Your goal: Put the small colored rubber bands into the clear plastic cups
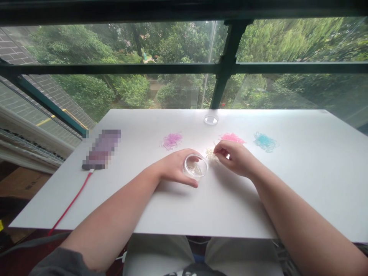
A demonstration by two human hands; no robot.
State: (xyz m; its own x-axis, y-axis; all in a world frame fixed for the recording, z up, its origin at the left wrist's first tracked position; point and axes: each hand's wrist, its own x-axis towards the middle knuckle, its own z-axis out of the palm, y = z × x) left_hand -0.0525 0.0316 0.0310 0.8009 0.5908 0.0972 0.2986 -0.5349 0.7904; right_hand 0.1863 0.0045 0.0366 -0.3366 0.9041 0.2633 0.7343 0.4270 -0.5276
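My left hand (179, 166) is wrapped round a small clear round tub (196, 177), which is tilted with its open mouth toward me. Some pale bands (194, 167) lie inside it. Just right of the tub, a small pile of cream rubber bands (210, 154) lies on the table. My right hand (231, 156) is at this pile with its thumb and fingers pinched together on some of the cream bands. How many it grips is hidden by the fingers. Behind my right hand lies a pile of pink rubber bands (231, 137), partly covered by the hand.
On the white table (301, 184) are a purple pile (171, 140) of bands and a blue pile (265, 141). A clear round lid (211, 120) lies near the far edge. At left is a blurred-out phone (102, 147) with a red cable (71, 202). Windows rise behind the table.
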